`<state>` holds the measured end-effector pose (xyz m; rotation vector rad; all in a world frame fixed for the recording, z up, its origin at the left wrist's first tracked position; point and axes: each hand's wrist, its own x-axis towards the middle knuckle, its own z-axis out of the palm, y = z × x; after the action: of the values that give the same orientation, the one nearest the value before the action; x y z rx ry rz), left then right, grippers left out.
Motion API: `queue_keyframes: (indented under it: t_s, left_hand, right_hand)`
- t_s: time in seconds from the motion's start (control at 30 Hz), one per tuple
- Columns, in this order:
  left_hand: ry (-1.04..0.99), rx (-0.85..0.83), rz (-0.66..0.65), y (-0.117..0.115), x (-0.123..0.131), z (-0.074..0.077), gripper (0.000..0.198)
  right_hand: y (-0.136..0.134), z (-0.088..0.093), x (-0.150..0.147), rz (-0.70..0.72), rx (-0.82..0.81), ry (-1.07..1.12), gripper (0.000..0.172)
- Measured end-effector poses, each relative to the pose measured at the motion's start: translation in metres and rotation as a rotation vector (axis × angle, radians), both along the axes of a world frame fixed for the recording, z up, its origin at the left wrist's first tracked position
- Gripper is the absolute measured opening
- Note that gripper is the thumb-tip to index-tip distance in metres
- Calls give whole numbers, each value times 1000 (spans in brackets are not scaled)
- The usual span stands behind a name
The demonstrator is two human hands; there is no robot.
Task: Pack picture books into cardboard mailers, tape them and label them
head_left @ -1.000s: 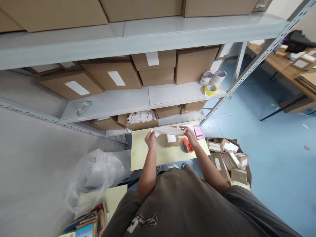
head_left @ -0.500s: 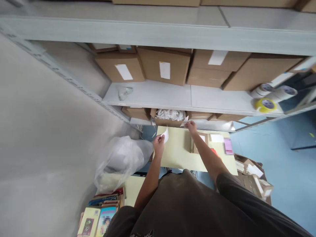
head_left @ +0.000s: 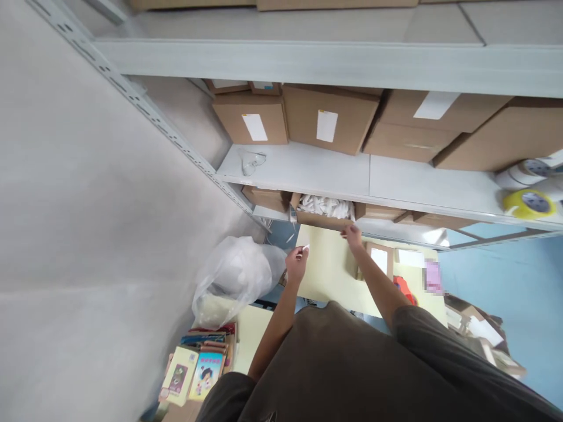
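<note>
My left hand (head_left: 296,262) is closed in a pinch above the left part of the cream table. A bit of white paper (head_left: 307,248) shows at its fingertips. Just in front of the open cardboard box (head_left: 323,221) is my right hand (head_left: 353,235), its fingers bent together; whatever they hold, if anything, is hidden. White crumpled material (head_left: 325,206) fills that box on the low shelf. Beside my right forearm, a flat cardboard box (head_left: 380,258) with a white label lies on the table (head_left: 328,275).
An orange-red tool (head_left: 404,289), white paper (head_left: 411,258) and a purple packet (head_left: 433,276) lie at the table's right. A clear plastic bag (head_left: 240,275) stands left, above stacked books (head_left: 204,375). Tape rolls (head_left: 530,204) and cartons (head_left: 253,120) sit on the shelf.
The view has shifted left. The white slip in my right hand no longer shows, and less of the paper in my left hand is visible.
</note>
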<state>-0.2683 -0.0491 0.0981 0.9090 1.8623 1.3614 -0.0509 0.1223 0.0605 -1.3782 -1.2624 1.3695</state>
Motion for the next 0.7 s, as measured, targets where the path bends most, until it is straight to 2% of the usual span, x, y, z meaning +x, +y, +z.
queue_keyframes:
  t_s: [0.03, 0.1, 0.17, 0.23, 0.3, 0.37, 0.43, 0.5, 0.6, 0.7]
  left_hand:
    - [42, 31, -47, 6, 8, -1, 29]
    - [140, 97, -197, 18, 30, -3, 25]
    - [249, 146, -387, 27, 60, -5, 22]
    - [353, 159, -565, 31, 94, -9, 18]
    - [414, 145, -732, 30, 128, -15, 14]
    - [401, 124, -852, 26, 158, -23, 31]
    - [320, 74, -825, 21, 182, -33, 49]
    - [209, -51, -694, 19, 202, -45, 46]
    - [67, -278, -622, 18, 230, -64, 40]
    - [37, -346, -588, 17, 257, -79, 42]
  right_hand:
    - [-24, 0, 8, 31, -56, 10, 52]
    - [-70, 1, 26, 184, -266, 128, 55]
    - [-109, 4, 48, 198, -387, 259, 58]
    - [-134, 6, 74, 111, -437, 377, 59]
    - [-147, 5, 103, -23, -438, 419, 54]
    - [-152, 0, 134, -152, -436, 385, 45]
    - [-152, -7, 163, -240, -448, 337, 38]
    - [-151, -16, 189, -253, -466, 306, 34]
    - [-147, -31, 217, -167, -472, 232, 35]
    - [-142, -44, 236, -83, -377, 17, 42]
